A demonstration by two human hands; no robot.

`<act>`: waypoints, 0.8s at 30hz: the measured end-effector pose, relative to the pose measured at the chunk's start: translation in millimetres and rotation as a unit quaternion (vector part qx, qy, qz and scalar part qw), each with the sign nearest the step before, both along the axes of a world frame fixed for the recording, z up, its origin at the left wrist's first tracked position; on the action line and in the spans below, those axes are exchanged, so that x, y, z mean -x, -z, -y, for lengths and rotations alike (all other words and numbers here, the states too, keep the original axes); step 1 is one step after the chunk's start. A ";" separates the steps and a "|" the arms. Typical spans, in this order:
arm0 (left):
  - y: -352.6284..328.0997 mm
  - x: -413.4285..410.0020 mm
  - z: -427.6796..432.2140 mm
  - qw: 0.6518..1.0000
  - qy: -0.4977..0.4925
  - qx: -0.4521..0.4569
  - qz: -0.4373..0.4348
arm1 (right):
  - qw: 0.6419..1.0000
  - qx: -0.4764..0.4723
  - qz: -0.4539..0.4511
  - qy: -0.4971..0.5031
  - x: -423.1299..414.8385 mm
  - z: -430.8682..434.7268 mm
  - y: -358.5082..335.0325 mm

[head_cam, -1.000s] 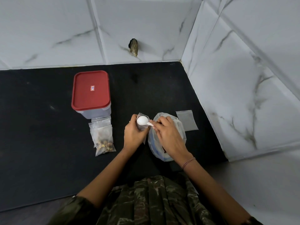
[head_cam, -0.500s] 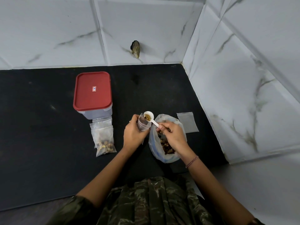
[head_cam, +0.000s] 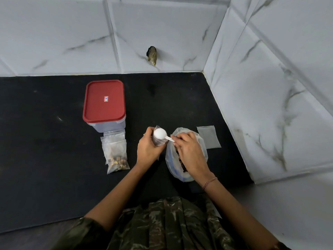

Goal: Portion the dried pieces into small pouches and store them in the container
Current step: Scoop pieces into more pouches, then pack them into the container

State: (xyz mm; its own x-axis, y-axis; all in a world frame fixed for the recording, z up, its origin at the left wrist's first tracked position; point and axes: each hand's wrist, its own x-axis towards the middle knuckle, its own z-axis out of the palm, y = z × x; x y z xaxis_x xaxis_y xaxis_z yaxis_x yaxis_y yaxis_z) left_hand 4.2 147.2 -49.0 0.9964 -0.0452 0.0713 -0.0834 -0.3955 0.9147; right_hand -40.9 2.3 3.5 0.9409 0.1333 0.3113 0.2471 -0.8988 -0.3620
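Observation:
My left hand [head_cam: 148,149] grips a small clear pouch [head_cam: 158,140] upright on the black counter. My right hand [head_cam: 189,152] pinches the handle of a white plastic spoon [head_cam: 160,134], whose bowl is turned face down over the pouch mouth. Under my right hand lies a larger clear bag [head_cam: 185,175] of brown dried pieces, partly hidden by the hand. Two filled pouches [head_cam: 116,156] lie overlapping to the left. Behind them stands a clear container with a shut red lid [head_cam: 104,101].
An empty flat pouch [head_cam: 208,136] lies to the right of the big bag. White marble-look tiled walls [head_cam: 270,105] close the counter at the back and right. A small dark lump [head_cam: 152,53] sticks out of the back wall.
Half a second ago the spoon was bowl-up with dried pieces beside the pouch mouth; now it is tipped face down over the pouch. My left hand has stayed in place.

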 end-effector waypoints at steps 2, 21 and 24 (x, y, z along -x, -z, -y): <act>-1.9 1.0 -0.6 1.000 0.002 -0.001 -0.003 | 0.997 -0.066 -0.030 0.022 -0.9 -0.7 -2.3; -4.8 7.8 -10.7 0.999 -0.030 -0.016 -0.017 | 0.970 -0.158 -0.169 0.077 -14.2 -5.3 -12.0; -2.5 8.3 -17.9 0.998 -0.063 -0.027 -0.012 | 0.962 -0.181 -0.178 0.096 -23.0 -9.2 -10.9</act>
State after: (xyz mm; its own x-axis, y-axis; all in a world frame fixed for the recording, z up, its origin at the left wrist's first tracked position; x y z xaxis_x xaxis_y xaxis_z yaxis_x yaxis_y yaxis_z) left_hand -4.1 165.0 -46.5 0.9959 0.0769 0.0478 -0.0080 -0.4508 0.8926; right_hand -17.9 11.5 14.4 0.9929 -0.1113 -0.0415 -0.1090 -0.7143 -0.6913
